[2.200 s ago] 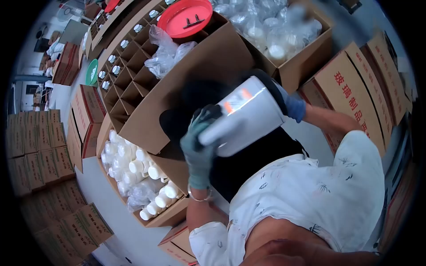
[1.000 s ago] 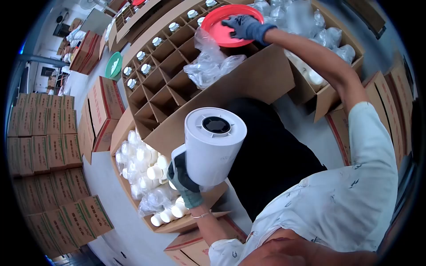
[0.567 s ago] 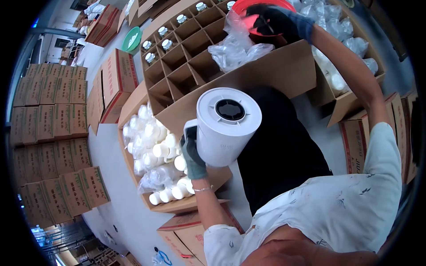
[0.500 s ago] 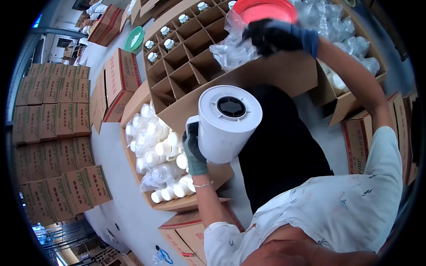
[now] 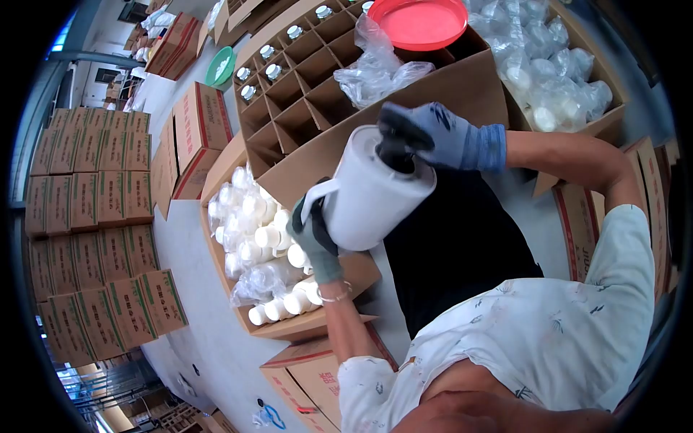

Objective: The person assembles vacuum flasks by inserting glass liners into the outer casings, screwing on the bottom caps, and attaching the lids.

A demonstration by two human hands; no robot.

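A white jug (image 5: pixel 364 206) with a side handle is tilted in front of my body, one round end facing up toward the camera. My left hand (image 5: pixel 315 234), in a grey-green glove, is closed around its handle. My right hand (image 5: pixel 433 135), in a blue-grey glove with dark fingers, is at the jug's upper end. Its fingers are bent down over the black round middle of that end and hide most of it. Whether they pinch something small there I cannot make out.
Ahead stands a divided carton (image 5: pixel 303 108) with several capped bottles, a crumpled plastic bag (image 5: pixel 379 72) and a red tray (image 5: pixel 419 22). Left is a box of white bottle-shaped parts (image 5: pixel 249 216); right, a box of bagged parts (image 5: pixel 552 79). Stacked cartons (image 5: pixel 94 195) stand far left.
My right hand has come down from beside the red tray to the jug's upper end. The jug has tilted, with my left hand still on its handle.
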